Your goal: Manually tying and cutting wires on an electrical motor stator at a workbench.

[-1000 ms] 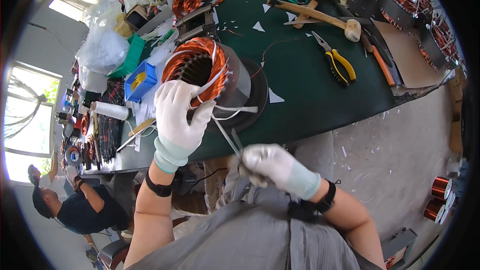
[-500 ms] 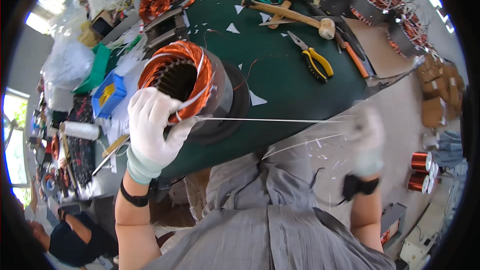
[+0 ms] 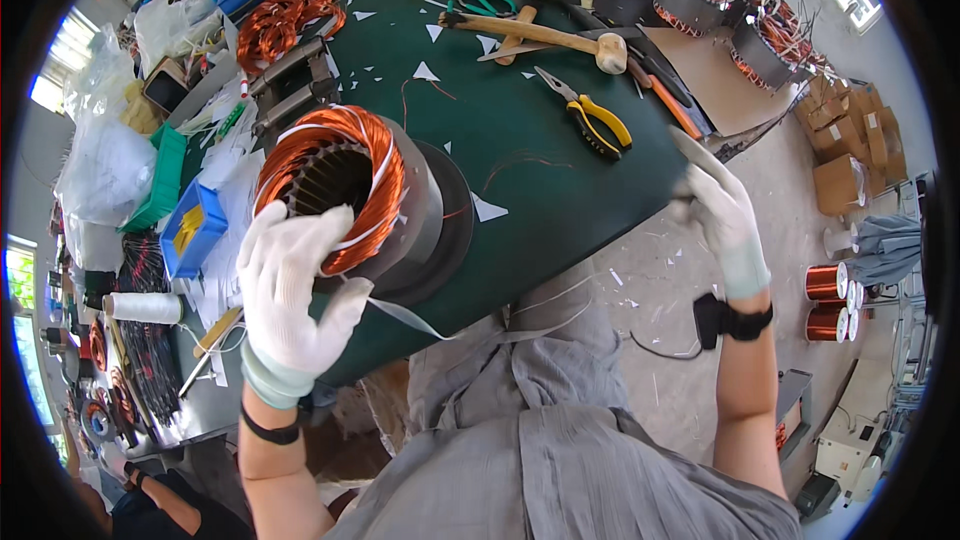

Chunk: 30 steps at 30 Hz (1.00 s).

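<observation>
The wound stator (image 3: 385,180) sits over a base disc (image 3: 459,210) on the worktop (image 3: 590,190). Left of the stator: parts bin (image 3: 207,243); left-front: thread spool (image 3: 145,307). Behind, slightly left: wire coils (image 3: 285,25). Right-rear: needle-nose pliers (image 3: 577,105); farther right-rear: mallet (image 3: 565,39).

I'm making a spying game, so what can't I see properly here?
Head view: part of the copper winding, hidden behind the left hand.
Head view: whether the right hand holds anything; too blurred there.
Head view: much of the other person, cut off by the picture's edge.
</observation>
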Tool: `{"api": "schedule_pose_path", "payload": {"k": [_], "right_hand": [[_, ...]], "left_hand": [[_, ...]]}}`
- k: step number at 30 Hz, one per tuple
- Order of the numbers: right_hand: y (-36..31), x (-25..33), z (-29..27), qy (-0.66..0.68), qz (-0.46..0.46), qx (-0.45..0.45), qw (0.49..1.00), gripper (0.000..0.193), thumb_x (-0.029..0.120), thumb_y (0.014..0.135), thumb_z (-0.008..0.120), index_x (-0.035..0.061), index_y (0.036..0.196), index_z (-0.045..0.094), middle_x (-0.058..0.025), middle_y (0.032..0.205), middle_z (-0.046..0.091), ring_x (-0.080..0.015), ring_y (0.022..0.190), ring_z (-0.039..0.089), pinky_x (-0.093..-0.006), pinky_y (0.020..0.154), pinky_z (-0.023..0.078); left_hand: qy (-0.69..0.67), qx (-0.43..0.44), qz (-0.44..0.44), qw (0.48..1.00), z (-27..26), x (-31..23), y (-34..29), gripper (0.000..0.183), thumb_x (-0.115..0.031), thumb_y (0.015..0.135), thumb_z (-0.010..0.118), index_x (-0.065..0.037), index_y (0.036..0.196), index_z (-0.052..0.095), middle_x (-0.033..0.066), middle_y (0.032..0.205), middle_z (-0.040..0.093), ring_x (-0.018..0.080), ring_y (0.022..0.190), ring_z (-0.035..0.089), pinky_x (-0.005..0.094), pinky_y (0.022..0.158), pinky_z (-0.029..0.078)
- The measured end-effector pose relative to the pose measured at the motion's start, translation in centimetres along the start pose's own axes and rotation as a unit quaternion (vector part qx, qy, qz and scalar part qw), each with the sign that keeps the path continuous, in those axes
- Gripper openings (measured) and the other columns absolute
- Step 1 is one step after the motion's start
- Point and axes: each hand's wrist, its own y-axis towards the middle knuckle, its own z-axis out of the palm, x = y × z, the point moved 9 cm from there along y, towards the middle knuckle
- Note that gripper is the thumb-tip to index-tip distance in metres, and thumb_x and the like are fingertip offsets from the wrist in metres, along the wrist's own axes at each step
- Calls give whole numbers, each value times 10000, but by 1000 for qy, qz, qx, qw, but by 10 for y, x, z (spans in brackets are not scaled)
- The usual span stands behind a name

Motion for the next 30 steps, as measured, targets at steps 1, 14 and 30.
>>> {"api": "schedule_pose_path", "payload": {"k": [1, 14, 30], "right_hand": [[22, 7, 24, 8, -37, 104, 994, 506, 199, 1013, 511, 0, 1476, 474, -57, 904, 662, -91, 737, 615, -222, 635, 451], [137, 15, 74, -11, -76, 194, 978, 439, 349, 1000, 597, -12, 1245, 646, -88, 976, 710, -166, 883, 665, -288, 830, 520], [-2, 36, 189, -274, 81, 544, 789, 473, 367, 939, 631, 17, 1256, 619, -183, 998, 657, -282, 949, 641, -348, 862, 501]], "left_hand": [[4, 5, 2, 1000, 4, 0, -1, 433, -188, 791, 752, -55, 1191, 657, 78, 1112, 711, 274, 937, 642, 492, 1029, 427], [-57, -68, -28, 996, 13, 6, -2, 390, 0, 659, 748, -168, 1009, 711, 4, 960, 679, 207, 886, 626, 452, 1006, 386], [-52, -57, -35, 996, 13, 6, -5, 391, -12, 659, 779, -213, 988, 714, 3, 983, 667, 201, 885, 606, 450, 988, 381]]}}
